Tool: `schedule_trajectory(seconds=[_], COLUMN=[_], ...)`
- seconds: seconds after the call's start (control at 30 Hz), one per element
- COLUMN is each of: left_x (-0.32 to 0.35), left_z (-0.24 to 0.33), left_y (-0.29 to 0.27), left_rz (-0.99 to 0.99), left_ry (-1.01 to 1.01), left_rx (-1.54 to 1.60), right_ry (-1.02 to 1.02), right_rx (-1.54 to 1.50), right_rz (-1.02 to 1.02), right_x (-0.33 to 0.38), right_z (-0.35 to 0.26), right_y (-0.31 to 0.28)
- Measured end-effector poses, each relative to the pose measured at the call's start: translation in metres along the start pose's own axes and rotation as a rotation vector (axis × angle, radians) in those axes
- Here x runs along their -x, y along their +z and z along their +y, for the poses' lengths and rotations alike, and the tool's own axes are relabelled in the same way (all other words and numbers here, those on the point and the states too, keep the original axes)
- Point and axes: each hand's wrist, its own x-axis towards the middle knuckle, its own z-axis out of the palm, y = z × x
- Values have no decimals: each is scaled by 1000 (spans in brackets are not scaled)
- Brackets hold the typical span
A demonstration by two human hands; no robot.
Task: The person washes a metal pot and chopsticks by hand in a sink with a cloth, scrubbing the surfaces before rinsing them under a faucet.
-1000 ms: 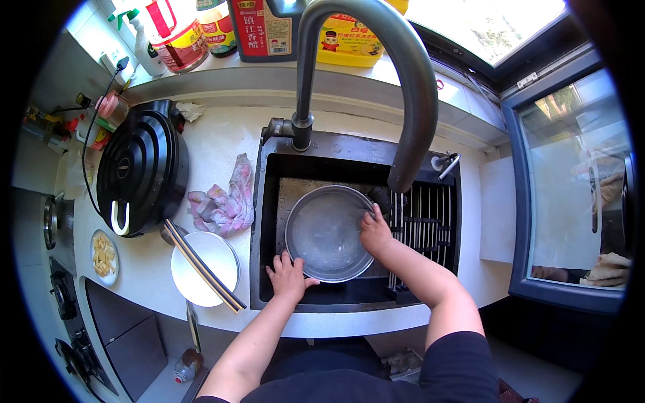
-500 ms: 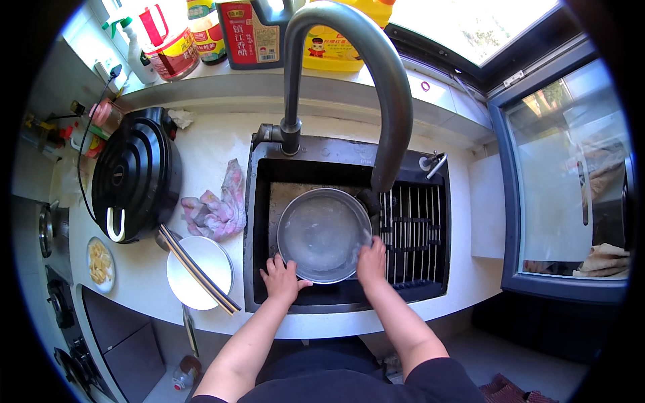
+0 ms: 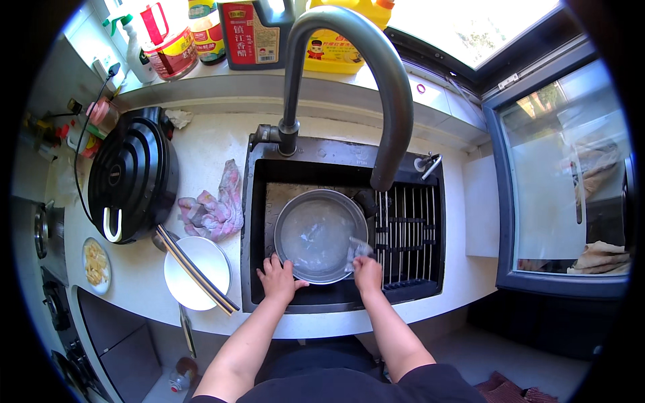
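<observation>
A round grey metal pan (image 3: pixel 316 232) with cloudy water in it stands in the left part of the black sink (image 3: pixel 252 195). My left hand (image 3: pixel 277 279) spreads its fingers and thumb against the pan's near-left rim without closing on it. At the near-right rim my right hand (image 3: pixel 367 274) is closed on a crumpled greyish-white scrap (image 3: pixel 358 248). Motion blurs that scrap, so its kind cannot be told. Over the sink arches the dark grey faucet (image 3: pixel 386 161), its spout end just right of the pan. No water stream shows.
A black drying rack (image 3: pixel 410 238) fills the sink's right side. Left on the counter lie a pink-and-grey rag (image 3: pixel 215 208), white plates (image 3: pixel 195 275) with chopsticks (image 3: pixel 195 265) across them, a black electric griddle (image 3: pixel 131 178) and a dish of pale food pieces (image 3: pixel 97 266). Bottles line the sill; a window stands open.
My right hand has shifted slightly down and left at the rim, and the greyish-white scrap shows more plainly. My left hand keeps its place on the pan. The whole view has shifted slightly.
</observation>
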Motion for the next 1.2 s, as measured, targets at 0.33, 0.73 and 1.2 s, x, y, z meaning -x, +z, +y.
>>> schedule_trajectory(seconds=[0.33, 0.73, 1.2], left_x=[-1, -2, -6], left_z=[-2, -6, -6], left_y=[-2, 8, -3], left_rz=[14, 43, -102], left_ry=[15, 74, 86], left_rx=[-33, -15, -40], right_ry=[-602, -623, 563], right_rx=[787, 403, -2068], right_rz=[-148, -1152, -557], right_x=[-41, -55, -114], right_z=[-78, -69, -120], right_y=[27, 151, 133])
